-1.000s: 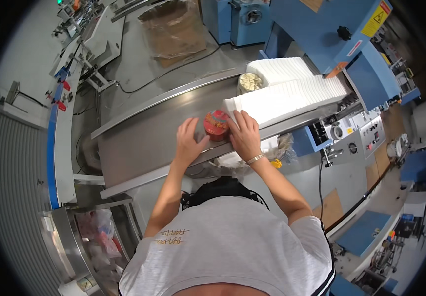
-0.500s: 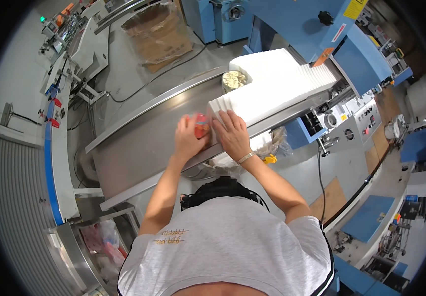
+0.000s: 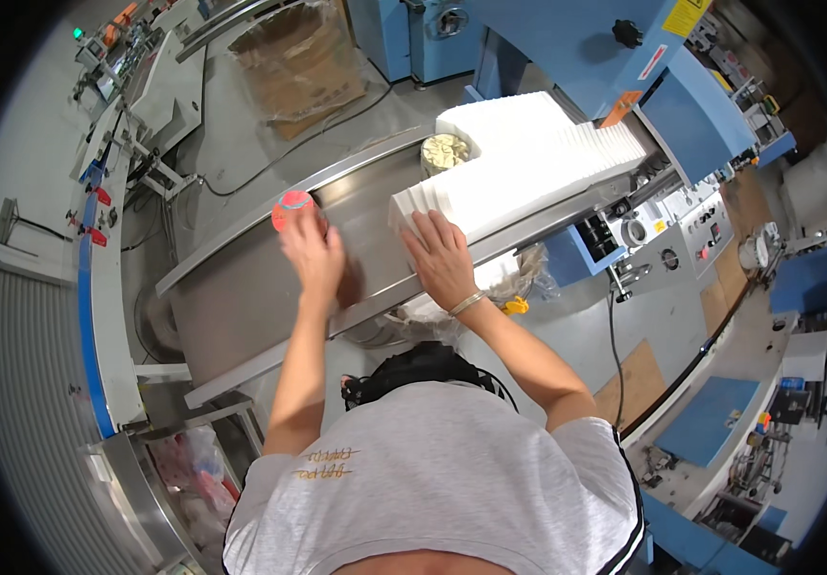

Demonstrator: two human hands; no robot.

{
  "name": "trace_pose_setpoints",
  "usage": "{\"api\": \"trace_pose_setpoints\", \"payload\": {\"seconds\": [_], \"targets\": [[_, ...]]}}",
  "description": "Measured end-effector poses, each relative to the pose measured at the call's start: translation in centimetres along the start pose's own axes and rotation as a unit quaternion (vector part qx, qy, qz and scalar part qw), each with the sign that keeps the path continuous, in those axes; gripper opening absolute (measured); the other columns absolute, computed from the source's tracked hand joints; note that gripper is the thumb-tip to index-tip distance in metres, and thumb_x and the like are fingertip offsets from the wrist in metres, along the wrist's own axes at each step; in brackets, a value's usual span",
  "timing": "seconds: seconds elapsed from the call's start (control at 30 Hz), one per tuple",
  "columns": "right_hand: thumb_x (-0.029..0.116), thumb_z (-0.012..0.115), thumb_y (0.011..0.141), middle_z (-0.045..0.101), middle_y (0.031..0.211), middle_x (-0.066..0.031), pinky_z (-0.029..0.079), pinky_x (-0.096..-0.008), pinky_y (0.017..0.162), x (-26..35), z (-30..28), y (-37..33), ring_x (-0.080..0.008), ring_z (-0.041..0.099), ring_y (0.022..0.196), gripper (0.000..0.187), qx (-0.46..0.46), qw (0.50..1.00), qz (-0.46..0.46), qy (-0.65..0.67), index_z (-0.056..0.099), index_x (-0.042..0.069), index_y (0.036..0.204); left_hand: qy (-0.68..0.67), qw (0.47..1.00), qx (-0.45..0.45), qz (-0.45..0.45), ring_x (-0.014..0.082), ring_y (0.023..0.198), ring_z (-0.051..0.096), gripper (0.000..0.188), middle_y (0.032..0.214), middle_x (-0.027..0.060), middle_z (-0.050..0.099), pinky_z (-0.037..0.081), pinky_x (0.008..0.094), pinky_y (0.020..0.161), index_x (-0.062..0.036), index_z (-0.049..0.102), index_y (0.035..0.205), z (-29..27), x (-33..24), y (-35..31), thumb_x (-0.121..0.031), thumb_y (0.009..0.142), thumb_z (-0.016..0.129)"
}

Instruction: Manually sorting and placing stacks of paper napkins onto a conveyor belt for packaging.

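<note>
Out over the far left part of the metal tray (image 3: 241,316), my left hand (image 3: 313,254) is closed on a red round object (image 3: 291,206) with some light blue on its top. Its exact kind is not clear, and my fingers cover part of it. My right hand (image 3: 440,259) lies with fingers stretched along the near left end of a row of white folded sheets (image 3: 519,172), touching it. Behind that end, a round container with a pale yellow crumpled top (image 3: 445,151) stands against the sheets.
Blue machinery (image 3: 557,48) rises beyond the white sheets. A control panel (image 3: 706,230) with knobs is at the right. Beyond the tray, a cardboard box lined with clear plastic (image 3: 298,67) stands on the floor. A bag-lined bin (image 3: 413,316) sits below the tray's near edge.
My left hand has moved left and away from the white sheets, carrying the red round object. My right hand stays at the end of the sheets.
</note>
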State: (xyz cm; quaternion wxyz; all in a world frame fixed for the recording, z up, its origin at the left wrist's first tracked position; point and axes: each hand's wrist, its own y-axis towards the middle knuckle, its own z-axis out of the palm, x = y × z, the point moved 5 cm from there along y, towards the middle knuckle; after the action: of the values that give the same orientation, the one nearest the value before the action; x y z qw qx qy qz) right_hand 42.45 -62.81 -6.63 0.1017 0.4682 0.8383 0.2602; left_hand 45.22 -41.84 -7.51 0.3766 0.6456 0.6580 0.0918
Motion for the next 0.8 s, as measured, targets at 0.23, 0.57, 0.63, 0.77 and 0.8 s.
{"api": "trace_pose_setpoints", "payload": {"seconds": [0.23,0.57,0.63,0.77,0.8], "targets": [[0.015,0.068,0.069,0.043,0.136,-0.0113,0.033,-0.0427,0.101,0.2,-1.5,0.4,-0.032,0.037,0.128,0.061,0.072,0.996,-0.052,0.016,0.049,0.011,0.127,-0.338,0.909,0.237,-0.064,0.0278,0.09,0.061,0.058,0.125,0.0179,0.051,0.05,0.037,0.078,-0.001,0.044,0.13,4.1,-7.6,-5.8,-0.005,0.076,0.065],[0.011,0.066,0.076,0.064,0.103,-0.0118,0.045,-0.0404,0.085,-6.3,-2.8,9.7,-0.0309,0.058,0.099,0.034,0.038,0.987,-0.024,0.155,0.06,0.008,0.109,-0.333,0.908,0.245,-0.061,0.0363,0.101,0.059,0.06,0.123,0.018,0.052,0.055,0.0383,0.076,-0.0034,0.041,0.129,3.3,-8.5,-6.0,-0.008,0.074,0.066],[0.012,0.066,0.076,0.065,0.103,-0.0109,0.044,-0.0404,0.086,-8.1,0.1,10.9,-0.0296,0.058,0.099,0.033,0.064,0.992,-0.01,0.108,0.062,0.009,0.108,-0.329,0.907,0.254,-0.064,0.0373,0.104,0.057,0.061,0.121,0.0183,0.053,0.055,0.0392,0.076,-0.0037,0.04,0.129,3.2,-8.6,-6.1,-0.009,0.074,0.066],[0.012,0.064,0.076,0.066,0.1,-0.0092,0.046,-0.0407,0.087,-10.5,3.5,13.4,-0.0284,0.059,0.1,0.03,0.179,0.981,0.072,0.023,0.064,0.013,0.107,-0.335,0.91,0.233,-0.068,0.0367,0.104,0.058,0.061,0.119,0.0187,0.054,0.055,0.0391,0.076,-0.0039,0.04,0.128,3.0,-8.7,-6.2,-0.01,0.074,0.067],[0.011,0.062,0.078,0.066,0.104,-0.0078,0.047,-0.0395,0.089,-11.1,4.5,13.5,-0.0291,0.059,0.102,0.03,0.215,0.973,0.079,0.03,0.063,0.014,0.108,-0.332,0.913,0.23,-0.066,0.0368,0.103,0.058,0.06,0.119,0.0188,0.054,0.055,0.039,0.076,-0.0038,0.041,0.127,3.0,-8.7,-6.3,-0.011,0.074,0.067]]}}
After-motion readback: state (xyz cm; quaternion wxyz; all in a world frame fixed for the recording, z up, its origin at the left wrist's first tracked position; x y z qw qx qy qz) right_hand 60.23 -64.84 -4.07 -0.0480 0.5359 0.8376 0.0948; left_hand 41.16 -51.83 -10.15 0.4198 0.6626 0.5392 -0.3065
